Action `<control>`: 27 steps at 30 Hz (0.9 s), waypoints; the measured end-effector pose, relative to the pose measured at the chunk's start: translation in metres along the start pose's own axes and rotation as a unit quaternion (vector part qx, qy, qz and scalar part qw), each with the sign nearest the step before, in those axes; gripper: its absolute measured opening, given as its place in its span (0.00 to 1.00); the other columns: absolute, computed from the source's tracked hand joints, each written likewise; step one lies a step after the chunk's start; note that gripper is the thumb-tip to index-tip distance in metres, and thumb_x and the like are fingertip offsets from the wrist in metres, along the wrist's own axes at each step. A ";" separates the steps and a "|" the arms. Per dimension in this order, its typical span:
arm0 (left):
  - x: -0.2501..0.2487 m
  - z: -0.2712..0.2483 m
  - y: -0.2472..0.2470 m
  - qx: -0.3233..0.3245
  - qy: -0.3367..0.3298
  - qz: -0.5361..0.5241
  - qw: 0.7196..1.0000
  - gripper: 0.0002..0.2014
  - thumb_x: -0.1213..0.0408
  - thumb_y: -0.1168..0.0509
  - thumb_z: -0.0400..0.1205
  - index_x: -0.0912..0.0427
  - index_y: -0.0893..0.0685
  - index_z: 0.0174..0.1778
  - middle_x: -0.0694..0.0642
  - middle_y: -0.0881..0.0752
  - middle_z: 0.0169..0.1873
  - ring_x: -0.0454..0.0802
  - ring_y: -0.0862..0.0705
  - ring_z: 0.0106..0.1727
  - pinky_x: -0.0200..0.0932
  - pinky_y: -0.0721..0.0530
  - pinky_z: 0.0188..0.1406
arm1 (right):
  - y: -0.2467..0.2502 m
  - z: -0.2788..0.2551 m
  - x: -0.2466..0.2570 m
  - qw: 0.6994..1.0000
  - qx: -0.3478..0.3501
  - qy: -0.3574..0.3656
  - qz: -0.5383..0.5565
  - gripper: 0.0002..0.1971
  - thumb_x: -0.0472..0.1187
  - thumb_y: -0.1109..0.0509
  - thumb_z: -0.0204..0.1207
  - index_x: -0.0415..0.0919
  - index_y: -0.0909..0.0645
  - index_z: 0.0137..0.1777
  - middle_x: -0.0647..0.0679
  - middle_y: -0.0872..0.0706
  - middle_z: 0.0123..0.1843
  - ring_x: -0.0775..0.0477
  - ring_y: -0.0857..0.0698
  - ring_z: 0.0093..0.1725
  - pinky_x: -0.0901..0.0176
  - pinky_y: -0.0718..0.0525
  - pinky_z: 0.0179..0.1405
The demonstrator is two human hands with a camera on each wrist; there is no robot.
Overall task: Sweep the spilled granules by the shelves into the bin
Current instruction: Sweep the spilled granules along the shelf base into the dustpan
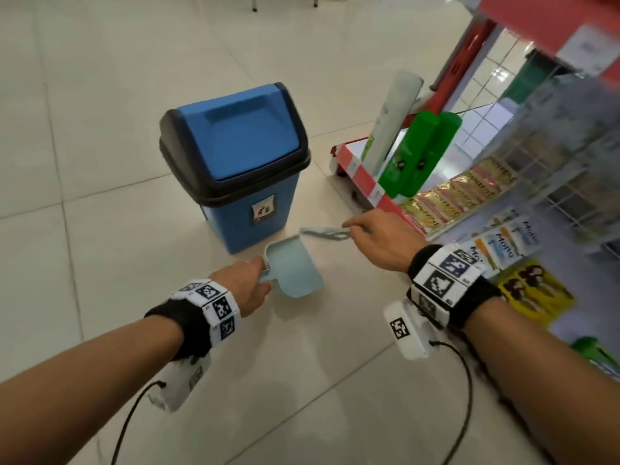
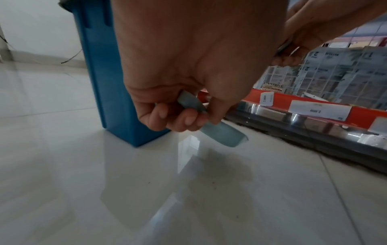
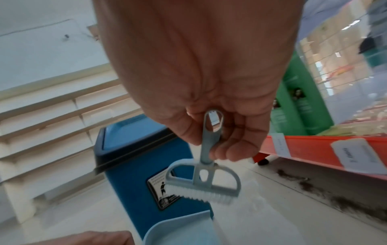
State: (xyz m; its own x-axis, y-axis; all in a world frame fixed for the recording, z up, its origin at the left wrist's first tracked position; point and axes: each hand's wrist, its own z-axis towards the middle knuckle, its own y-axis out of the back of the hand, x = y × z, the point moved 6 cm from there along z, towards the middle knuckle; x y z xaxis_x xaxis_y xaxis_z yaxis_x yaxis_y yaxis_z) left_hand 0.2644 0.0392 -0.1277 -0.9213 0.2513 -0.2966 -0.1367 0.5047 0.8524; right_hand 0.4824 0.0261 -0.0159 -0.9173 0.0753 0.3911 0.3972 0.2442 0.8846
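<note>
From the head view, the left hand (image 1: 243,286) gripped a pale blue dustpan (image 1: 295,269) just near of the blue bin (image 1: 235,162), the right hand (image 1: 379,243) a small brush (image 1: 323,233). The left wrist view showed fingers (image 2: 188,119) curled round the dustpan's handle (image 2: 217,131). In the right wrist view, fingers (image 3: 234,145) pinched the brush handle (image 3: 209,140); dark granules (image 3: 326,194) lay right, along the shelf base (image 3: 314,149).

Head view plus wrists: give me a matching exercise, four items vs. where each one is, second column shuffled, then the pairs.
Items:
1. dustpan
2. brush
3. bin
4. granules

Places:
A. standing on the floor, lid closed
B. held by the left hand
C. along the foot of the shelf
D. held by the right hand

Pairs: 1-B, 2-D, 3-A, 4-C
</note>
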 end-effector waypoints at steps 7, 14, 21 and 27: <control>-0.038 0.007 0.036 -0.019 0.004 -0.021 1.000 0.20 0.47 0.44 0.85 0.53 0.23 0.68 0.59 0.13 0.58 0.60 0.14 0.56 0.44 0.21 0.48 | 0.004 0.009 -0.033 0.990 -0.094 -0.004 0.105 0.20 0.39 0.46 0.88 0.41 0.30 0.78 0.40 0.19 0.69 0.42 0.21 0.65 0.56 0.24 0.61; -0.056 0.049 0.005 0.007 -0.019 -0.111 0.994 0.24 0.52 0.43 0.87 0.59 0.27 0.76 0.59 0.18 0.70 0.58 0.19 0.69 0.47 0.22 0.66 | -0.020 0.055 -0.062 0.975 -0.187 -0.072 0.091 0.20 0.35 0.44 0.85 0.44 0.31 0.77 0.38 0.22 0.67 0.37 0.21 0.63 0.59 0.27 0.59; -0.062 0.098 -0.023 -0.010 -0.038 -0.123 0.992 0.23 0.45 0.47 0.85 0.51 0.28 0.73 0.61 0.12 0.55 0.62 0.14 0.56 0.54 0.16 0.56 | -0.052 0.123 -0.078 0.975 -0.186 -0.124 0.009 0.21 0.38 0.43 0.83 0.39 0.29 0.76 0.35 0.21 0.62 0.32 0.20 0.61 0.42 0.20 0.62; -0.059 0.118 -0.018 -0.014 -0.031 -0.154 0.988 0.20 0.44 0.46 0.84 0.49 0.26 0.68 0.57 0.11 0.47 0.59 0.13 0.49 0.56 0.14 0.51 | -0.062 0.159 -0.091 0.974 -0.180 -0.122 -0.068 0.21 0.30 0.43 0.82 0.39 0.27 0.74 0.36 0.18 0.60 0.35 0.16 0.56 0.46 0.16 0.57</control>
State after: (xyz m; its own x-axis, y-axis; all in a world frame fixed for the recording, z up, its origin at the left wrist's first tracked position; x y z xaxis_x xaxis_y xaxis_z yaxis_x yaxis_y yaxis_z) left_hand 0.3637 0.1131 -0.1766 -0.8106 0.1406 -0.5685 -0.4174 0.5423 0.7292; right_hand 0.5369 0.1583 -0.1467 -0.9241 0.3038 0.2317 0.2165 -0.0834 0.9727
